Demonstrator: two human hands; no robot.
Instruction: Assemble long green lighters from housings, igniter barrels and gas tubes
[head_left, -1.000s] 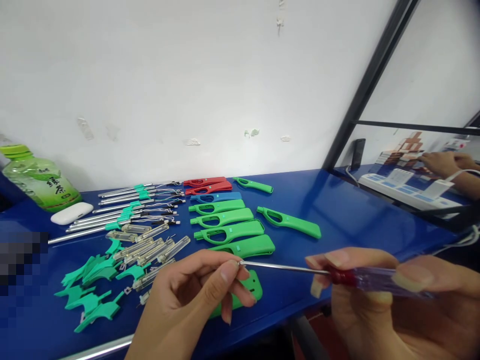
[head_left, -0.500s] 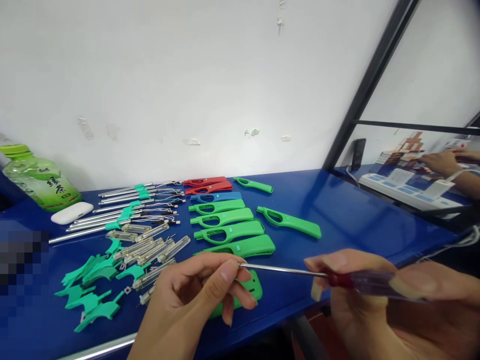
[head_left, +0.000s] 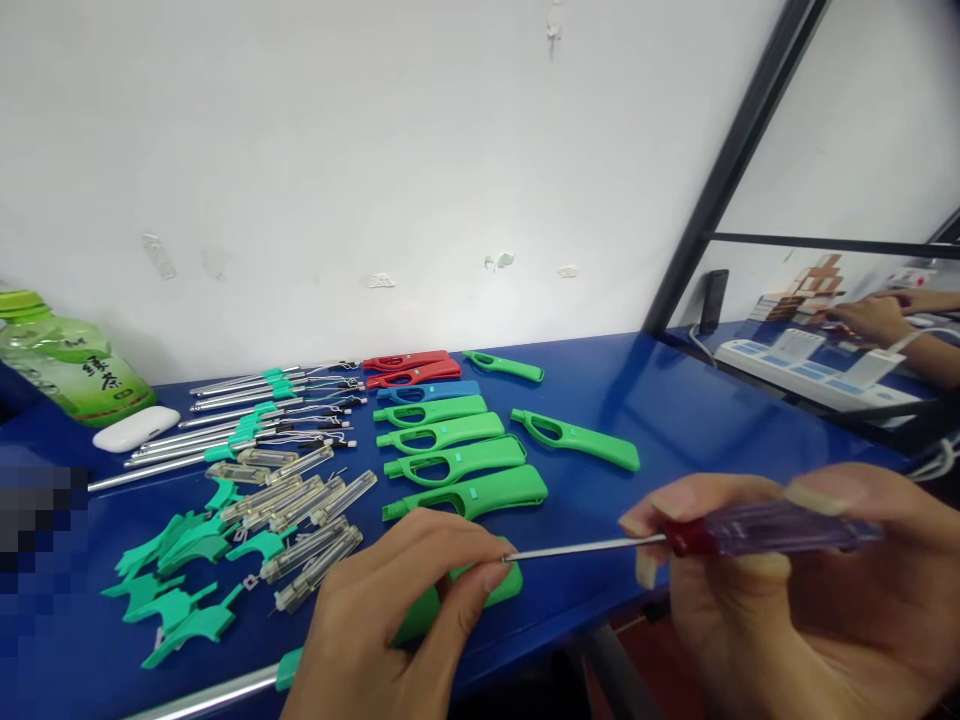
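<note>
Left hand (head_left: 360, 600): since the earlier frame it has dropped and rolled more palm-down; your thumb and index are closed to a pinch around the tip of the screwdriver (head_left: 688, 538).
Right hand (head_left: 847, 600): wrapped loosely on the clear purple handle, fingertips at the red collar; handle end now sits higher than the tip.
Slip risk: the thin tip could skid off sideways into your fingertips if you press while the shaft tilts.
Drop risk: if anything small is pinched at the tip, a loosened thumb would likely lose it, perhaps over the near edge.
Tip: too small to read; you cannot tell whether a screw sits between your fingers.
Green casing (head_left: 504, 585): just below the pinch, partly covered by your left hand; resting or held, cannot tell.
Silver rod (head_left: 217, 693): at the near left, its lower end cut off; a forearm sweep could roll it.
Clear tubes (head_left: 294, 510): loosely heaped beyond your left hand on the blue worktop (head_left: 690, 420); a knock could scatter them.
Left edge: pixelated block hides whatever lies there.
</note>
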